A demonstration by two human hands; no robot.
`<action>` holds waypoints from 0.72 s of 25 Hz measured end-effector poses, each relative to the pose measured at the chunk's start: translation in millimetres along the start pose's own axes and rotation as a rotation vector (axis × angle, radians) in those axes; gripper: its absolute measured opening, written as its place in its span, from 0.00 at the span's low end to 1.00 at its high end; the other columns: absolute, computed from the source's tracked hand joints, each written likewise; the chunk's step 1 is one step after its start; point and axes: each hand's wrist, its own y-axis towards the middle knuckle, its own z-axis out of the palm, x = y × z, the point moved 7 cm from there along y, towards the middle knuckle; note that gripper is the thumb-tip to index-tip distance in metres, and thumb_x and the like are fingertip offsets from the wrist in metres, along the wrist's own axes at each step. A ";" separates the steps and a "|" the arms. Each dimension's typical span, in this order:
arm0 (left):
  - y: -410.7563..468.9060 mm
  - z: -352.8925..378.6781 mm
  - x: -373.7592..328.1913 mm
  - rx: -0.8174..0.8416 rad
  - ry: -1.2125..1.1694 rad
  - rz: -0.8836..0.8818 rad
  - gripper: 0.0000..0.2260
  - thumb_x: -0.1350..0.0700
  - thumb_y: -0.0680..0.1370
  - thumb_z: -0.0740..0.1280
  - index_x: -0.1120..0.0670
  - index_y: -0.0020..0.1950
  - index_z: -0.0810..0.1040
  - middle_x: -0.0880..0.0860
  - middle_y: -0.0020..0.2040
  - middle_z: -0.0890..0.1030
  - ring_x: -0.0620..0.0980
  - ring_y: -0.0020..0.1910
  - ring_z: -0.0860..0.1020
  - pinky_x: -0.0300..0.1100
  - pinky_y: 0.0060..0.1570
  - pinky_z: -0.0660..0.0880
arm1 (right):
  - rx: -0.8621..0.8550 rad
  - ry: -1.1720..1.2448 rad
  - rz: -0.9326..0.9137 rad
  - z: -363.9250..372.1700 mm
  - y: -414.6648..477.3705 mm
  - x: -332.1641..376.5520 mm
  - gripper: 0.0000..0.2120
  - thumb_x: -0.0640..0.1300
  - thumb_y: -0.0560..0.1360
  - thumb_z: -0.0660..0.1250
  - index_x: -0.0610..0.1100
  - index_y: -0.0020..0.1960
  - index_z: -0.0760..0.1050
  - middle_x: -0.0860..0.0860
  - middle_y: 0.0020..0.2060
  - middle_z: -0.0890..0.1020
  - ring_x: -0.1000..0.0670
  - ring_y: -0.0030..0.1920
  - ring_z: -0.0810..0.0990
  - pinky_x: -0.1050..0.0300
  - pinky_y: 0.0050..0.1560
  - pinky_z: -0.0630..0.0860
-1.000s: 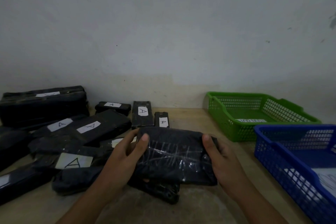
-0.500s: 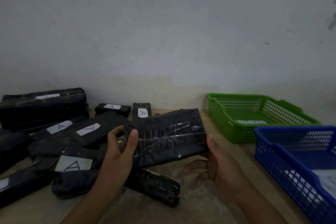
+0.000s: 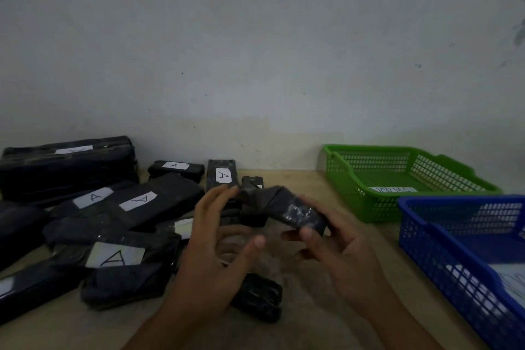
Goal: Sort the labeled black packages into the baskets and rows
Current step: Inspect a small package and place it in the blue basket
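A black wrapped package (image 3: 284,209) with shiny tape is held above the table, tilted edge-on, no label showing. My right hand (image 3: 338,247) grips its right end with curled fingers and thumb. My left hand (image 3: 216,236) is spread, its fingertips touching the package's left end. Several black packages labelled "A" (image 3: 136,202) lie piled at the left. An unlabelled black package (image 3: 257,297) lies under my left wrist.
A green basket (image 3: 397,179) with a paper label inside stands at the back right. A blue basket (image 3: 466,239) holding paper sits nearer on the right. A pale wall closes the far side of the wooden table (image 3: 298,179).
The package was lifted off the pile and turned over from flat to edge-on. My left hand loosened its grip and spread; my right hand shifted to hold the package's right end.
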 end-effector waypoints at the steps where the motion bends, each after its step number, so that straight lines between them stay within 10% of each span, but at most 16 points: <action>1: -1.3 2.8 2.1 0.045 0.021 0.002 0.31 0.36 0.70 0.68 0.33 0.71 0.61 0.34 0.74 0.54 0.44 0.63 0.76 0.43 0.53 0.80 | 0.020 -0.049 -0.039 3.7 -1.7 -0.5 0.21 0.54 0.68 0.76 0.53 0.60 0.81 0.51 0.63 0.80 0.48 0.60 0.81 0.52 0.51 0.82; 4: -3.2 7.8 8.3 0.144 0.050 -0.021 0.30 0.35 0.69 0.67 0.31 0.69 0.63 0.32 0.75 0.52 0.37 0.70 0.67 0.42 0.61 0.75 | 0.069 -0.116 -0.124 10.5 -5.3 0.3 0.20 0.51 0.67 0.78 0.50 0.58 0.82 0.52 0.64 0.78 0.54 0.66 0.76 0.61 0.60 0.76; 10: -6.4 15.8 10.7 0.185 -0.163 -0.111 0.19 0.51 0.74 0.69 0.44 0.65 0.74 0.44 0.60 0.80 0.44 0.59 0.79 0.42 0.55 0.78 | 0.102 -0.056 -0.076 14.6 -9.8 -1.8 0.20 0.39 0.71 0.75 0.46 0.62 0.77 0.54 0.61 0.81 0.53 0.60 0.81 0.65 0.53 0.77; 18: -6.1 17.1 5.5 0.078 -0.158 -0.121 0.14 0.59 0.75 0.68 0.47 0.59 0.80 0.45 0.54 0.84 0.46 0.53 0.82 0.41 0.52 0.80 | 0.073 -0.049 0.002 13.3 -11.4 -7.6 0.19 0.41 0.74 0.60 0.49 0.63 0.78 0.51 0.61 0.81 0.49 0.63 0.78 0.51 0.63 0.75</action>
